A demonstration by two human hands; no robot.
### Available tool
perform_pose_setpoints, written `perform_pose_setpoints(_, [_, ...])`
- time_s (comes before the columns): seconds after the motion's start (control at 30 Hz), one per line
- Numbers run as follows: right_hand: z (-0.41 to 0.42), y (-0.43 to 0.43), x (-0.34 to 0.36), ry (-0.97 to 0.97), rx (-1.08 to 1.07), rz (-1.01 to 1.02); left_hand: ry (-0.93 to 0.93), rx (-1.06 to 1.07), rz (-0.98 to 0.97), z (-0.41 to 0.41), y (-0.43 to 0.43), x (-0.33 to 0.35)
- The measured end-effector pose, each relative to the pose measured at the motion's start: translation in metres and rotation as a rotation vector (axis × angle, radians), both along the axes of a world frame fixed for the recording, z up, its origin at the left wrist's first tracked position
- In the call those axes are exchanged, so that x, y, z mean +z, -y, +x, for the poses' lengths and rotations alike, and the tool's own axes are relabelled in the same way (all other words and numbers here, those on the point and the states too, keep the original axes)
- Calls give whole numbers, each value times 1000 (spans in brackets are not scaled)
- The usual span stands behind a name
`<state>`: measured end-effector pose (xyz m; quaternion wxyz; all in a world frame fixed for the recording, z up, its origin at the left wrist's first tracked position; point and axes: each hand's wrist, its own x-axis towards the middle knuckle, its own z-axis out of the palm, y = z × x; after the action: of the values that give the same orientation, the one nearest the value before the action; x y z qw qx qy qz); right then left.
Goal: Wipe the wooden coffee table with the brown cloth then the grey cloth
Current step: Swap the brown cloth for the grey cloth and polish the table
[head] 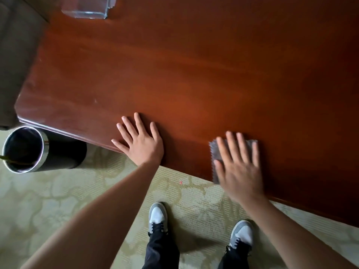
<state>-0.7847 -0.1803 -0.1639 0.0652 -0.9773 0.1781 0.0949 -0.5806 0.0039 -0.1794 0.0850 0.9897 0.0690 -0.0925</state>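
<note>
The wooden coffee table (194,74) is reddish brown and glossy and fills the upper part of the view. My left hand (141,141) lies flat on its near edge, fingers spread, holding nothing. My right hand (239,169) presses flat on the grey cloth (214,150), which lies on the table close to the near edge. The cloth shows beside and beyond my fingers; most of it is hidden under the palm. The right hand is slightly blurred. No brown cloth is in view.
A black bin with a chrome rim (25,150) stands on the floor at the table's left corner. A clear glass box (85,8) sits at the table's far left. A grey sofa (13,55) flanks the left side. My shoes (158,218) stand on patterned carpet.
</note>
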Motion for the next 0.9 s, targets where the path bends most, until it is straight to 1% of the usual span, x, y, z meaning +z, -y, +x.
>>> perform_pose_setpoints(0.07, [-35, 20, 2, -39, -42, -24, -13, 110, -15, 26, -17, -1])
perform_pose_setpoints(0.1, [-49, 30, 4, -57, -47, -31, -11, 218, -37, 42, -27, -2])
perform_pose_setpoints(0.2, [-72, 46, 7, -92, -12, -63, 69, 674, -191, 88, -56, -2])
perform_pose_setpoints(0.23, [-72, 47, 6, -87, 0, -73, 109, 798, -262, 98, -62, -2])
perform_pose_setpoints(0.27, [-69, 46, 6, -85, 15, -77, 133, 876, -316, 104, -64, -1])
perform_pose_setpoints(0.4, [-24, 17, 6, -96, 102, -55, 152, 919, -374, 104, -61, 2])
perform_pose_setpoints(0.53, [47, -39, 3, -83, 63, -5, 167, 921, -398, 106, -63, 1])
perform_pose_setpoints(0.77, [178, -153, -2, 28, 231, 78, 175, 987, -498, 101, -67, 0])
perform_pose_setpoints(0.83, [183, -158, -4, 33, 232, 74, 172, 989, -507, 99, -68, 0])
perform_pose_setpoints(0.9, [164, -145, -4, 40, 237, 68, 172, 993, -509, 100, -68, 0])
